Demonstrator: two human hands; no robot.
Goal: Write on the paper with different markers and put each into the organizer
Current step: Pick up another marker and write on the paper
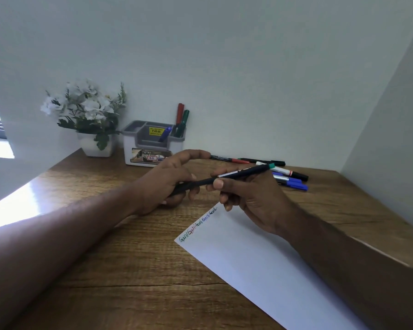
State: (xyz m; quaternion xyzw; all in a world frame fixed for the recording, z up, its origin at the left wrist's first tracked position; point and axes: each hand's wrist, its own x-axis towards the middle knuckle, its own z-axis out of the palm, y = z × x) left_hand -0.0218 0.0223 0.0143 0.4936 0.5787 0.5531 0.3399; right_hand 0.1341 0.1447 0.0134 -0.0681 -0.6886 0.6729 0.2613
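Stretching across the whole lower view, a wooden desk, ending at the back in a pale wall and closing on the right with a second wall, leaving open room mainly to the left and centre. Lying slantwise on it, a white paper, one corner reaching up under the hands, a row of short coloured words running along its upper left edge. Standing against the back wall beyond the left hand, a grey organizer, already holding a red marker, a green marker and a blue marker, with a pot of white flowers just beside it on the left. Waiting near the back right, well apart from the paper's writing, a scatter of loose markers. Hovering above the desk between paper and organizer, a black marker, its long axis running low-left to high-right, green end pointing away to the right. Curling round its left end, the left hand, index finger stretching forward and free. Pinching its middle between thumb and fingers, the right hand. Probably capping or uncapping; the left hand sitting nearer the organizer, with a clear path back-left toward its compartments.
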